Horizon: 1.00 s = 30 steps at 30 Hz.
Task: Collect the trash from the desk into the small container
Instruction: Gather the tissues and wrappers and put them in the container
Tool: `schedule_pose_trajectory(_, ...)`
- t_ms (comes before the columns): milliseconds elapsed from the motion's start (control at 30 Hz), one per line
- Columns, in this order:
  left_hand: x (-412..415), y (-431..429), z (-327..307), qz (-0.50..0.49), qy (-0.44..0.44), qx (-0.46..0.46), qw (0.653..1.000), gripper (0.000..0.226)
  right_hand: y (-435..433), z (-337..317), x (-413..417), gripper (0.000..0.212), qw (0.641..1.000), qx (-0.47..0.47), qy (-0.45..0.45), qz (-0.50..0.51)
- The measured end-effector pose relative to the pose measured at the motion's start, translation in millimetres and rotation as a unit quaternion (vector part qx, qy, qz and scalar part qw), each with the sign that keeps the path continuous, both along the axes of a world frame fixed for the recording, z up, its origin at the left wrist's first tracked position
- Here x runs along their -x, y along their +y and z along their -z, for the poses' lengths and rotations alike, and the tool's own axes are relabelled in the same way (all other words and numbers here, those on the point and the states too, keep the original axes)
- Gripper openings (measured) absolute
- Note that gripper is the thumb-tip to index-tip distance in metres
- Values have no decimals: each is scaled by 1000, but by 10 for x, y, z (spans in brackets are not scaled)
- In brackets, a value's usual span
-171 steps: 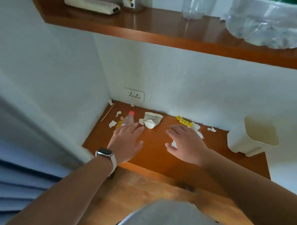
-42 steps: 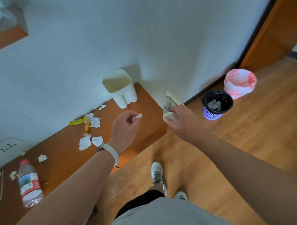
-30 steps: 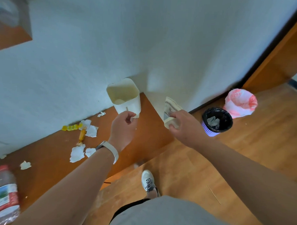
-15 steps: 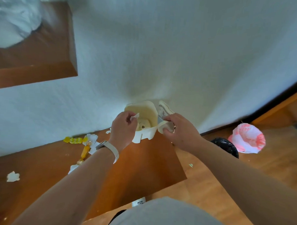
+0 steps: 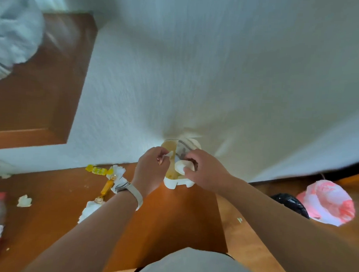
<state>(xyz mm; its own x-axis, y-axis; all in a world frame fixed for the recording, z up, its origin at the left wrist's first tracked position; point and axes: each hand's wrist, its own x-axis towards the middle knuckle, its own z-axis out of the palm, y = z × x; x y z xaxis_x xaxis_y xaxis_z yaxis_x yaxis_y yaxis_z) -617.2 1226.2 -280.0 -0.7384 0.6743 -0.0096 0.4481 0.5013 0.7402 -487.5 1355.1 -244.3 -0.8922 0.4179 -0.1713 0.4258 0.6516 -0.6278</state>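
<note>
Fingers (image 5: 156,152) of our left hand (image 5: 151,172) pinch a paper scrap (image 5: 169,154) over the small container (image 5: 179,182), which stands on the surface (image 5: 171,217) against the wall (image 5: 197,75); our right hand (image 5: 207,171) grips a crumpled packet (image 5: 180,166) there. Dropping seems in hand; next we release both cleanly inside.
</note>
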Motion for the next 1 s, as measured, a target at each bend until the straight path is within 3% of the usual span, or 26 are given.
schedule_pose_trajectory(67, -30, 30, -3, -17, 12, 5, 1000, 11, 110, 69, 58, 18, 998, -20, -4, -57)
schedule_pose_trajectory(233, -133, 113, -16, -56, 34, 37, 997, 14, 436, 176, 189, 24, 967, -139, -21, -210)
schedule_pose_trajectory(433, -281, 288, 20, -108, 62, 75, 989, 14, 710, 157, 277, 23, 920, -161, -48, -354)
schedule_pose_trajectory(633, -410, 307, 106, -106, 117, 118, 980, 17, 865, 226, 254, 29, 922, -150, 13, -357)
schedule_pose_trajectory(1000, -740, 205, -128, -118, 91, 182, 972, 40, 1051, 312, 167, 35, 914, -205, 58, -345)
